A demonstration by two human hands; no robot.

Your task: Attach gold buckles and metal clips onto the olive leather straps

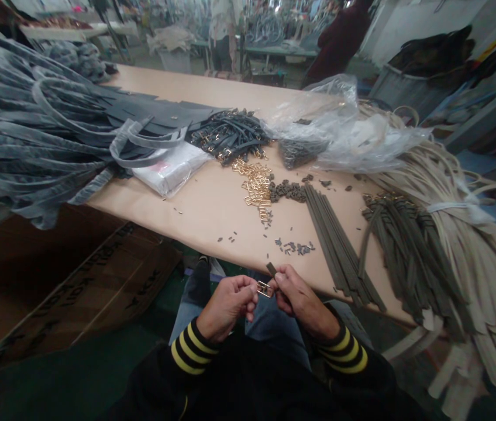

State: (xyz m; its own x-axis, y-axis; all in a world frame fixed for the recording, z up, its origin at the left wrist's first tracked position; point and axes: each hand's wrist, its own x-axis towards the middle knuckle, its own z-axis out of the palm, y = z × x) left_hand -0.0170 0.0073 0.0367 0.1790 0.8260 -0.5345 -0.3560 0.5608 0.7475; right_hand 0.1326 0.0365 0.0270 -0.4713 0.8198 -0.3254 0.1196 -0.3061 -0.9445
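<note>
over the tan worktable, left hand and right hand pinch a gold buckle, benches beyond

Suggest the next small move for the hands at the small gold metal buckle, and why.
Probably the right hand should feed the narrow dark olive strap end through the rectangular gold metal buckle, with the left hand steadying it: the strap end stands just above the buckle, both hands close by.
</note>
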